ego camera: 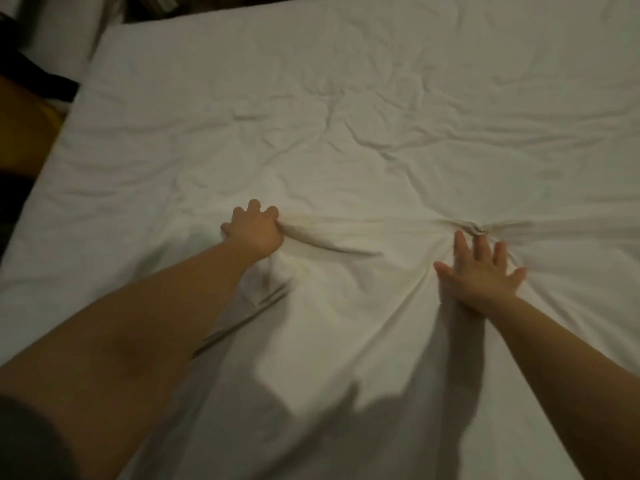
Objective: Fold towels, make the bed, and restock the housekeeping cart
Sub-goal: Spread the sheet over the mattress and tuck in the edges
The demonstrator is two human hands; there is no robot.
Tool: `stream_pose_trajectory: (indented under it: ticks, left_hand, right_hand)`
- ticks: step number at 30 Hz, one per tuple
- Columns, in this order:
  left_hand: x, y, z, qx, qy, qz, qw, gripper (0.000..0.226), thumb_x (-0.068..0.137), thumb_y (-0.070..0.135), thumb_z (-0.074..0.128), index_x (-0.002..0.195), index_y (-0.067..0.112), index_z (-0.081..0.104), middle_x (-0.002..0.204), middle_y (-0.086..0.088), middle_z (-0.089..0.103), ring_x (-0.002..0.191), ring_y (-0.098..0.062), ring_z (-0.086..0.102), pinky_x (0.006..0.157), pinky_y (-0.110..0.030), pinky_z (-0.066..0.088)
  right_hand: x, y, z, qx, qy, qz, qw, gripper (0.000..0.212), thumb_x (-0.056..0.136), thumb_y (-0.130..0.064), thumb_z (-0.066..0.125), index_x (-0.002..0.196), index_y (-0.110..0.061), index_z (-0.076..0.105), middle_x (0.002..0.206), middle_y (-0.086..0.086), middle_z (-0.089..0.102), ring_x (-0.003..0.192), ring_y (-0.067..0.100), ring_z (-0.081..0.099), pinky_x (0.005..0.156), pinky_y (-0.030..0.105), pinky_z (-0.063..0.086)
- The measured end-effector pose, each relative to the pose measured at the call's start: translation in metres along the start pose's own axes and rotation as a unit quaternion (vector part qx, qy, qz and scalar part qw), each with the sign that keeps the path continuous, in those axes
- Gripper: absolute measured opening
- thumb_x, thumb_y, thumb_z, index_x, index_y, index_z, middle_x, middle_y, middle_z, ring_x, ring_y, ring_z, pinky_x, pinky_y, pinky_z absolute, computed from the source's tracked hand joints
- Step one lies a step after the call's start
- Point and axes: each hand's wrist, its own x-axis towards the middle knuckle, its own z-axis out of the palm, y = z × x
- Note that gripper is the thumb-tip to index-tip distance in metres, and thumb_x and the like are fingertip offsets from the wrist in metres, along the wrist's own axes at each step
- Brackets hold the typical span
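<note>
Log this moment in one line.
stage: bed-making | left hand: grips sheet fold | right hand: flat on sheet | sheet: wrinkled

Bed: fills most of the view, its left edge running from the near left to the far left corner.
Sheet: spread on the bed, reaching from the near edge to the far edge.
Left hand: on the sheet, left of centre, gripping gathered cloth at its right side.
Right hand: flat on the sheet, right of centre, a little nearer than the left hand and well apart from it.
Ridge: raised sheet running between the two hands, ending just beyond the right fingertips.
Bundle: far left, beside the bed's far corner.
</note>
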Motion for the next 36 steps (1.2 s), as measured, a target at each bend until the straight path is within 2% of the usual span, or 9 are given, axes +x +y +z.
stream_pose_trajectory:
  ticks: [6, 12, 15, 17, 23, 27, 29, 33, 36]
  left_hand:
    - [0.011, -0.034, 0.013, -0.183, -0.036, 0.0, 0.982, 0.046, 0.085, 0.009, 0.049, 0.13, 0.009, 0.04, 0.123, -0.017, 0.051, 0.11, -0.036, 0.053, 0.084, -0.037, 0.044]
    - [0.017, -0.087, -0.004, -0.09, -0.131, 0.018, 0.987, 0.033, 0.092, 0.012, 0.047, 0.121, 0.0, 0.055, 0.104, -0.015, 0.056, 0.092, -0.028, 0.055, 0.078, -0.032, 0.044]
    - [0.025, -0.117, -0.005, -0.102, -0.133, 0.061, 0.984, 0.042, 0.094, 0.023, 0.049, 0.129, 0.0, 0.05, 0.128, -0.018, 0.054, 0.116, -0.031, 0.053, 0.095, -0.031, 0.041]
    - [0.023, -0.128, -0.005, -0.148, -0.129, 0.087, 0.977, 0.041, 0.09, 0.027, 0.056, 0.126, 0.006, 0.054, 0.126, -0.012, 0.057, 0.115, -0.028, 0.055, 0.091, -0.03, 0.043]
    - [0.025, -0.149, 0.003, -0.373, -0.136, 0.136, 0.908, 0.01, 0.081, 0.013, 0.063, 0.09, 0.016, 0.059, 0.075, 0.002, 0.05, 0.078, -0.02, 0.052, 0.054, -0.022, 0.035]
    - [0.03, -0.161, 0.003, -0.435, -0.2, 0.131, 0.868, 0.035, 0.083, 0.022, 0.07, 0.114, 0.022, 0.053, 0.094, 0.003, 0.049, 0.087, -0.016, 0.05, 0.056, -0.019, 0.039]
    - [0.035, -0.163, 0.004, -0.465, -0.173, 0.12, 0.86, 0.041, 0.081, 0.019, 0.072, 0.118, 0.019, 0.054, 0.097, 0.002, 0.051, 0.09, -0.018, 0.053, 0.057, -0.019, 0.041]
    - [0.059, -0.162, 0.004, -0.432, -0.022, 0.091, 0.897, 0.023, 0.081, 0.009, 0.067, 0.104, 0.008, 0.063, 0.096, -0.007, 0.061, 0.095, -0.024, 0.059, 0.065, -0.024, 0.035]
    - [0.073, -0.161, 0.018, -0.401, -0.01, 0.063, 0.914, 0.027, 0.082, 0.01, 0.067, 0.109, 0.008, 0.063, 0.105, -0.007, 0.064, 0.099, -0.022, 0.058, 0.075, -0.024, 0.039]
  right_hand:
    - [-0.048, -0.071, 0.019, -0.03, 0.103, -0.1, 0.989, 0.062, 0.096, -0.021, 0.04, 0.152, -0.019, 0.013, 0.159, 0.008, 0.013, 0.145, 0.031, 0.013, 0.114, 0.047, 0.014]
    - [-0.089, -0.201, 0.076, 0.035, 0.107, -0.108, 0.988, 0.065, 0.099, -0.046, 0.033, 0.153, -0.018, 0.01, 0.16, 0.002, 0.007, 0.147, 0.029, 0.002, 0.116, 0.05, 0.004]
    - [-0.101, -0.251, 0.095, 0.051, 0.109, -0.146, 0.982, 0.061, 0.1, -0.041, 0.035, 0.153, -0.024, 0.009, 0.161, 0.003, 0.004, 0.147, 0.027, -0.001, 0.116, 0.051, 0.003]
    - [-0.104, -0.277, 0.106, 0.04, 0.093, -0.163, 0.981, 0.058, 0.1, -0.036, 0.033, 0.152, -0.029, 0.009, 0.161, 0.001, 0.002, 0.147, 0.026, -0.001, 0.116, 0.052, 0.003]
    - [-0.092, -0.31, 0.111, 0.057, 0.081, -0.128, 0.987, 0.066, 0.098, -0.037, 0.039, 0.152, -0.032, 0.001, 0.16, -0.003, -0.006, 0.147, 0.023, -0.005, 0.116, 0.051, 0.002]
    - [-0.084, -0.318, 0.111, 0.051, 0.095, -0.083, 0.991, 0.066, 0.099, -0.035, 0.038, 0.152, -0.031, -0.003, 0.16, 0.0, -0.008, 0.147, 0.024, -0.006, 0.116, 0.052, 0.001]
    - [-0.085, -0.329, 0.112, 0.055, 0.1, -0.068, 0.991, 0.062, 0.101, -0.034, 0.033, 0.152, -0.029, -0.002, 0.16, 0.0, -0.009, 0.147, 0.025, -0.006, 0.115, 0.054, 0.0]
    - [-0.087, -0.35, 0.114, 0.11, 0.109, -0.097, 0.983, 0.058, 0.101, -0.042, 0.026, 0.152, -0.028, 0.004, 0.16, -0.001, -0.006, 0.147, 0.02, -0.008, 0.115, 0.051, -0.004]
    - [-0.084, -0.356, 0.121, 0.089, 0.098, -0.151, 0.98, 0.057, 0.101, -0.044, 0.024, 0.152, -0.03, 0.006, 0.161, -0.003, -0.004, 0.147, 0.017, -0.009, 0.116, 0.047, -0.008]
